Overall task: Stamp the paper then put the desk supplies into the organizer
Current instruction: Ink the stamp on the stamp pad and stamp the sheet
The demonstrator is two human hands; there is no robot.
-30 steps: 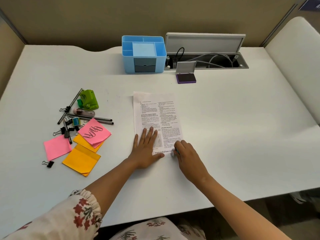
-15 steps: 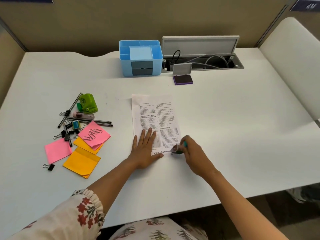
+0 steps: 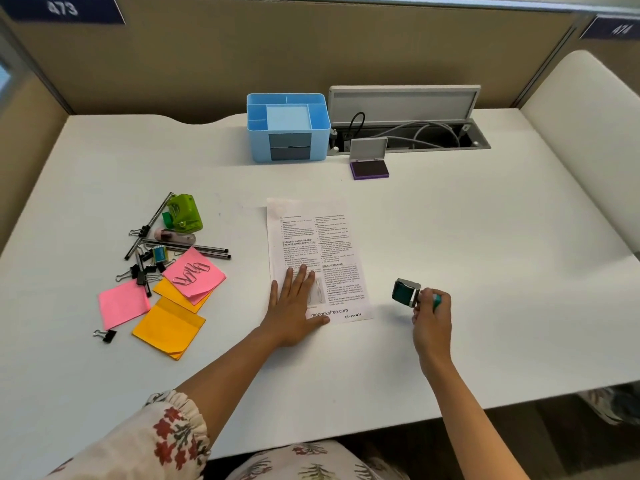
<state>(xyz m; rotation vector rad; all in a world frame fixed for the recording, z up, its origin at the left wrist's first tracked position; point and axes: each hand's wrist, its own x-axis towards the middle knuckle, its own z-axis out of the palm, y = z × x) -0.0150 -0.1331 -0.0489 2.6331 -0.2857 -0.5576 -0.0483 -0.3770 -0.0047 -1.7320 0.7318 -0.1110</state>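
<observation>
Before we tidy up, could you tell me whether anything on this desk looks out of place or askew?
Nothing looks damaged or spilled. The paper lies slightly askew under the left hand. The supplies lie in a loose heap at the left: clips on a pink note, pens crossed. The ink pad is open.

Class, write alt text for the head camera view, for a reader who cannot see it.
A right hand holds a green stamp lifted beside a printed paper that the left hand presses flat on a white desk. Sticky notes, clips and pens lie left; a blue organizer and open ink pad sit behind.
</observation>
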